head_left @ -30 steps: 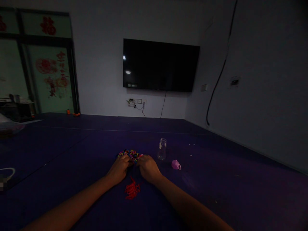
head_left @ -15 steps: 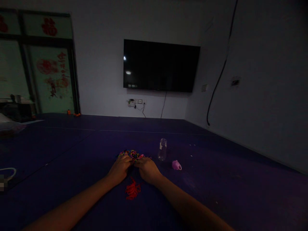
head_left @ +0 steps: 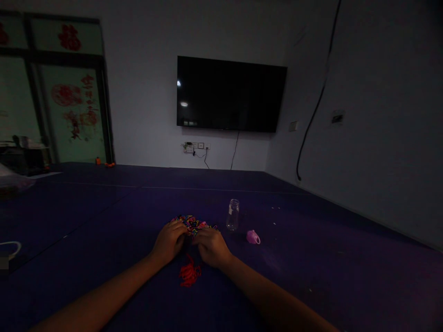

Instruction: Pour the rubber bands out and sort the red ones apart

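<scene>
A heap of small, many-coloured elastic bands [head_left: 194, 223] lies on the purple mat. At its near left edge is my left hand [head_left: 170, 239], fingers bent together with the tips at the bands. My right hand [head_left: 212, 245] curls over the near right side, its fingertips close to the left ones. What either hand pinches is too small and dark to make out. Between my wrists, nearer to me, sits a separate small pile of red bands [head_left: 189, 274]. A clear bottle [head_left: 233, 216] without a lid stands upright right of the heap, and a pink cap with a loop [head_left: 252, 237] lies beside it.
The purple mat [head_left: 138, 207] runs to the far wall, where a dark television [head_left: 230, 94] hangs. Small white scraps [head_left: 274, 223] lie to the right. A pale looped object [head_left: 13, 249] is at the left edge. Orange objects [head_left: 110, 164] sit near the door.
My fingers have shifted slightly at the heap, and more of the coloured bands show between the hands. The bottle, cap and red pile stay in place.
</scene>
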### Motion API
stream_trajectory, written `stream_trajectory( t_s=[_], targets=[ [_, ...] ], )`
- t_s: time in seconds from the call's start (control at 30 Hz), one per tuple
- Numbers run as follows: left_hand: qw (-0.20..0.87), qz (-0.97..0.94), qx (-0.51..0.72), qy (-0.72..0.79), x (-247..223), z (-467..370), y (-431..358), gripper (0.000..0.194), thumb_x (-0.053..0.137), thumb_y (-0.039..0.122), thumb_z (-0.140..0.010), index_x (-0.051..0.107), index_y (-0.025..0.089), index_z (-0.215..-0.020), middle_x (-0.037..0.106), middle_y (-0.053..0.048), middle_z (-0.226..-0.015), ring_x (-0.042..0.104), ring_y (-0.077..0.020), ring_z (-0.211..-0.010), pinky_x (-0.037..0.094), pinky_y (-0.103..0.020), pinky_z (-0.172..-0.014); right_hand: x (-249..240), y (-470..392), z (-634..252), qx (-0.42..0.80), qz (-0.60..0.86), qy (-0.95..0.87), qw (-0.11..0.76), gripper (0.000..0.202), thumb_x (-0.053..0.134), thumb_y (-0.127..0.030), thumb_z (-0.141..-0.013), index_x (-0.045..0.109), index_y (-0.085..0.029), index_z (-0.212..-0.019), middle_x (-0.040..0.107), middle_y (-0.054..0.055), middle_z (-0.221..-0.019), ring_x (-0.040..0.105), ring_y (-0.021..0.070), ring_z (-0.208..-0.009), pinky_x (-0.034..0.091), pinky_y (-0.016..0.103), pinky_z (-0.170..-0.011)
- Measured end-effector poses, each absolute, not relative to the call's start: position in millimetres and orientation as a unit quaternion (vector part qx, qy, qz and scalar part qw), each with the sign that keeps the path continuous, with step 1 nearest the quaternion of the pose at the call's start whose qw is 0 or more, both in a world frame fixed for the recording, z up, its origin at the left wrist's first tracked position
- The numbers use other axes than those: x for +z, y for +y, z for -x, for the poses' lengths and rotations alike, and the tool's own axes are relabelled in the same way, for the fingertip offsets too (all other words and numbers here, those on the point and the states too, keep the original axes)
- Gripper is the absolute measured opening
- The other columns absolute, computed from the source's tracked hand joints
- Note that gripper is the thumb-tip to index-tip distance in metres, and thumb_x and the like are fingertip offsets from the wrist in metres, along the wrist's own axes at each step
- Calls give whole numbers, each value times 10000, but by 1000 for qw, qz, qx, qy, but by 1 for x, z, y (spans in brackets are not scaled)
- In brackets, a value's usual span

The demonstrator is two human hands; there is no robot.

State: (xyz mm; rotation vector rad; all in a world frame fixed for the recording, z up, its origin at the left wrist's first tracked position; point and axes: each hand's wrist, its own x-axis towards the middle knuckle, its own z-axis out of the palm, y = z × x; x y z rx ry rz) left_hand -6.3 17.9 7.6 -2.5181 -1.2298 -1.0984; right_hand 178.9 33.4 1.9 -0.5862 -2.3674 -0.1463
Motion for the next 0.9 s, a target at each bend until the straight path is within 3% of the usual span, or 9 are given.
stream_trajectory(
  t_s=[0.13, 0.43, 0.57, 0.73, 0.9],
  targets=[
    [46, 835, -364, -409, 8, 8, 21, 213, 460, 66, -765, 637, 185, -767, 668, -53, -803, 604, -209, -827, 460, -350, -780, 2, 28, -175, -61, 230, -917, 321, 295, 459, -35, -678, 688, -189, -781, 704, 36, -801, 627, 162, -763, 465, 257, -742],
    [68, 811, -340, -471, 9, 5, 21, 261, 492, -17, -702, 645, 191, -734, 678, -33, -804, 605, -208, -842, 452, -366, -840, 9, 37, -180, 38, 485, -811, 324, 358, 419, -70, -787, 725, -238, -869, 726, 15, -939, 662, 155, -865, 460, 229, -782],
    [73, 813, -321, -480, 8, 6, 21, 240, 508, -13, -717, 649, 180, -739, 678, -44, -811, 600, -216, -843, 451, -354, -794, 9, 35, -178, 66, 437, -845, 301, 364, 436, -73, -750, 730, -246, -875, 728, 4, -928, 660, 159, -895, 458, 233, -809],
    [67, 831, -315, -453, 7, 8, 19, 227, 493, 48, -793, 665, 195, -817, 679, -44, -844, 598, -215, -863, 440, -331, -749, 5, 29, -175, 104, 295, -893, 322, 413, 398, -16, -683, 726, -231, -811, 729, -26, -793, 662, 118, -767, 470, 201, -760],
    [75, 830, -305, -462, 6, 7, 20, 211, 489, 65, -804, 665, 181, -799, 672, -58, -833, 595, -215, -835, 438, -333, -737, 5, 28, -175, 68, 349, -864, 356, 370, 423, -40, -712, 727, -217, -828, 732, 9, -867, 664, 142, -826, 466, 220, -782]
  ],
)
